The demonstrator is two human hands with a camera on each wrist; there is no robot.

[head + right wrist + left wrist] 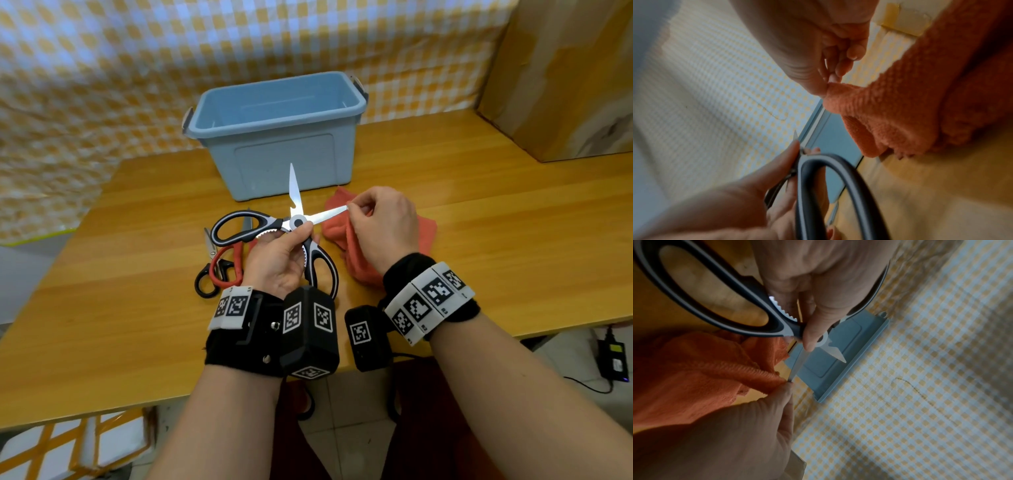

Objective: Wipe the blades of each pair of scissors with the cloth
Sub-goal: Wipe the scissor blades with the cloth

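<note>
Scissors [294,222] with black handles, blades spread wide, are held above the desk's middle by the left hand [279,258], pinching the pivot. Right hand [383,226] pinches the orange cloth [426,229] around one blade's tip. Two more pairs [219,263] apparently wait, lying near the front edge

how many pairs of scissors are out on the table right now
3. The large black-and-grey scissors are held open in the left hand. The red-handled scissors and small black-handled scissors lie overlapped on the table, left of that hand.
</note>
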